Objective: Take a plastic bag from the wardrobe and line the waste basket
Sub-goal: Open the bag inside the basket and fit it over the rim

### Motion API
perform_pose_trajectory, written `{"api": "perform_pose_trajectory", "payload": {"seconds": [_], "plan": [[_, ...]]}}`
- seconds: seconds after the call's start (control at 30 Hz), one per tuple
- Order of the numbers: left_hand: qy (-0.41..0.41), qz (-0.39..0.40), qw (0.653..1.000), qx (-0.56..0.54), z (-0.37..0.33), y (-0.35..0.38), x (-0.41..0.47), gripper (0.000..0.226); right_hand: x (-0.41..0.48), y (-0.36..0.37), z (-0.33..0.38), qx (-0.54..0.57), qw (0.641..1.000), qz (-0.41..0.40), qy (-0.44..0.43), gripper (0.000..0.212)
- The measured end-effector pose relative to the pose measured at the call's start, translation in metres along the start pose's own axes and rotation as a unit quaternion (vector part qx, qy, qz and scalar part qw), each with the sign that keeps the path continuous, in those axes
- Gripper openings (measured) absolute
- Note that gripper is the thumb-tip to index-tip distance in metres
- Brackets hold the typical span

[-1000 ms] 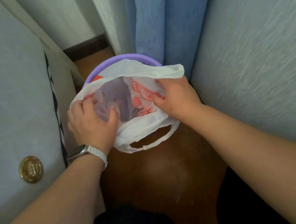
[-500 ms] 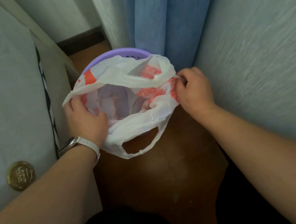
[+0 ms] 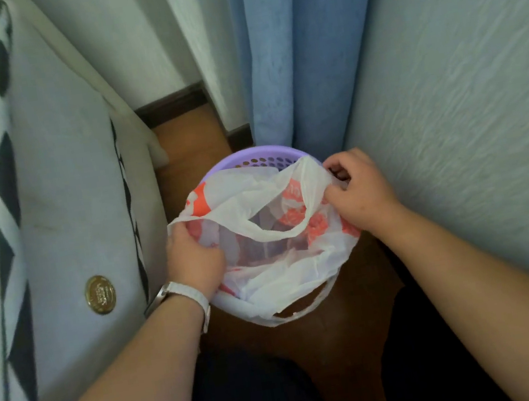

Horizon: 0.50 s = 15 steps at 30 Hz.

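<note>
The plastic bag (image 3: 272,233) sits in the mouth of the purple waste basket (image 3: 266,156) at frame centre, its near edge already draped over the lower rim. The right hand (image 3: 357,192) pinches the bag's edge at the basket's right rim, just beside the wall; the left hand (image 3: 193,260) grips the bag's left edge, fingers curled inside. The far rim, toward the upper frame, is bare, so the bag must probably stretch that way. The blue curtain (image 3: 299,56) hangs close behind, the bed (image 3: 65,197) crowds the left.
</note>
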State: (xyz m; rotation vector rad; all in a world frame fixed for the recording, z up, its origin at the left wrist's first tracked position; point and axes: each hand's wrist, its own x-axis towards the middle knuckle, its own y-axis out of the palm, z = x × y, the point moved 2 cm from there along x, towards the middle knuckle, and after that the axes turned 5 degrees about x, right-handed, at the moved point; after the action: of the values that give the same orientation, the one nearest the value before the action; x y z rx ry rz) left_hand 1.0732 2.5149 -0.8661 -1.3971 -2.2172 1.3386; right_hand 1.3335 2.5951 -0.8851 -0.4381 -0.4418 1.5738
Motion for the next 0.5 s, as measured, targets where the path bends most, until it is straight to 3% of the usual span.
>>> {"api": "perform_pose_trajectory", "payload": {"seconds": [0.1, 0.23, 0.3, 0.4, 0.5], "plan": [[0.001, -0.006, 0.999, 0.054, -0.003, -0.005, -0.007, 0.018, -0.008, -0.004, 0.003, -0.003, 0.997, 0.068, -0.047, 0.049], [0.03, -0.083, 0.987, 0.135, -0.008, -0.011, -0.003, 0.023, -0.012, -0.002, 0.004, -0.059, 0.986, 0.115, -0.105, 0.072], [0.047, -0.128, 0.983, 0.123, -0.013, -0.013, -0.002, 0.018, -0.01, -0.001, 0.005, -0.062, 0.984, 0.094, -0.138, 0.069], [0.09, -0.143, 0.981, 0.093, -0.023, -0.009, -0.004, 0.016, -0.004, -0.002, 0.005, -0.037, 0.987, 0.047, -0.149, 0.047], [0.189, -0.136, 0.967, 0.107, -0.027, 0.0, 0.0, 0.031, 0.0, 0.0, 0.003, -0.033, 0.99, 0.036, -0.134, 0.035]]}}
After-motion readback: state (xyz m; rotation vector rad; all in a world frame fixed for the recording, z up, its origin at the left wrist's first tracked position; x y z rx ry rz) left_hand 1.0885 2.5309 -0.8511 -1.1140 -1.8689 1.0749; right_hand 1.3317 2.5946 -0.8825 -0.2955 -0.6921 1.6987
